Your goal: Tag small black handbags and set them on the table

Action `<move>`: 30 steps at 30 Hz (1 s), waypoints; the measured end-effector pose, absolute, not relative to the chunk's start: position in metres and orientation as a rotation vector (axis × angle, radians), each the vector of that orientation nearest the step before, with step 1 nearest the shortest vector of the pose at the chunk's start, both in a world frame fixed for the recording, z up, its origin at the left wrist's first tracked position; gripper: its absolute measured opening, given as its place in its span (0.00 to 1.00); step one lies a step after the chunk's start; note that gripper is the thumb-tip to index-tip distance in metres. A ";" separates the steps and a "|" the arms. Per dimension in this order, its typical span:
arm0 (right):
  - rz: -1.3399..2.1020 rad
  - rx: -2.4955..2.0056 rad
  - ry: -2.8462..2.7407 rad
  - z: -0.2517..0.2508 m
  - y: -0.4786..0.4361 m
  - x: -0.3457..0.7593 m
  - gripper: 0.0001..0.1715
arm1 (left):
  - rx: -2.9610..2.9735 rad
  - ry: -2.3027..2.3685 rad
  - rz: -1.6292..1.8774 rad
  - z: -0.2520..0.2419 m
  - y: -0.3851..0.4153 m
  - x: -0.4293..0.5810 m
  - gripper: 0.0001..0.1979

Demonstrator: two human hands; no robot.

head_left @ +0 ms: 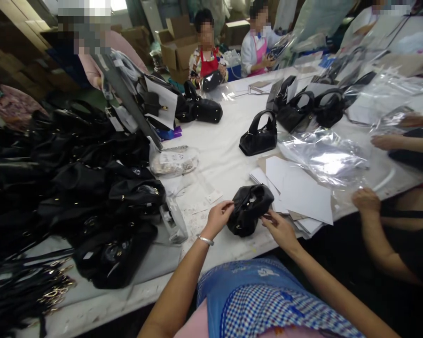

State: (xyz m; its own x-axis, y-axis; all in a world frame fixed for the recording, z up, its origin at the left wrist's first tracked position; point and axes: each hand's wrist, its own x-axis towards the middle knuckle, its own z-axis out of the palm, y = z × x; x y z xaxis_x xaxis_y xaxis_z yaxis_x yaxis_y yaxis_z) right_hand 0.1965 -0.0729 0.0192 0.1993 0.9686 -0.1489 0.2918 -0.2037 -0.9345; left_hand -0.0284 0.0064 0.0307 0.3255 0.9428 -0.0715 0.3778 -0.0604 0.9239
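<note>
A small black handbag (245, 218) with gold studs is between my hands at the front of the white table (211, 155). My left hand (219, 217) grips its left side, thumb and fingers closed at the edge. On the right, my right hand (279, 229) has its fingers closed on the bag's lower right side. The bag's handle arches over the top, and something pale shows beneath it. Close to my right hand lies a stack of white paper sheets (301, 190). Farther back, another black handbag (259, 141) stands upright with its handle raised.
A large heap of black bags (77, 183) covers the left side, with straps and gold clasps (54, 291) in front. Clear plastic bags (326, 155) lie on the right beside a co-worker's hand (366, 201). A grey post (123, 89) rises at the left. People work across the table.
</note>
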 end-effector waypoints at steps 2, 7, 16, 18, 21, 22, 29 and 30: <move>1.141 -1.538 -1.141 0.035 -0.072 0.189 0.29 | 1.756 1.164 0.709 0.026 -0.017 -0.026 0.18; 1.359 -1.309 -0.982 0.068 -0.055 0.170 0.25 | 1.851 1.227 0.797 0.005 -0.039 -0.010 0.31; 1.381 -1.292 -0.769 0.057 -0.058 0.145 0.20 | 1.742 1.338 0.945 0.008 -0.029 -0.040 0.19; 1.420 -1.331 -0.824 0.053 -0.062 0.145 0.22 | 1.723 1.379 0.900 0.003 -0.033 -0.046 0.17; 1.430 -1.301 -0.826 0.055 -0.066 0.152 0.23 | 1.706 1.392 0.846 0.001 -0.039 -0.049 0.17; 1.437 -1.274 -0.814 0.058 -0.067 0.156 0.22 | 1.716 1.401 0.843 0.004 -0.040 -0.048 0.18; 1.413 -1.285 -0.825 0.074 -0.068 0.161 0.24 | 2.047 1.196 0.896 0.050 -0.029 -0.019 0.28; 1.408 -1.281 -0.807 0.074 -0.069 0.161 0.23 | 2.098 1.146 0.869 0.056 -0.025 -0.013 0.28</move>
State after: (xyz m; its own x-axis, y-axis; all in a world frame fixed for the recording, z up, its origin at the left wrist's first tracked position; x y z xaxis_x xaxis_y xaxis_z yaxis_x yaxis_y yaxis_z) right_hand 0.1610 -0.0686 0.0738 0.0902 0.9557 -0.2803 -0.2415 -0.2520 -0.9371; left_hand -0.0126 -0.0251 0.0557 0.4162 0.8711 0.2608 0.4865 -0.4557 0.7455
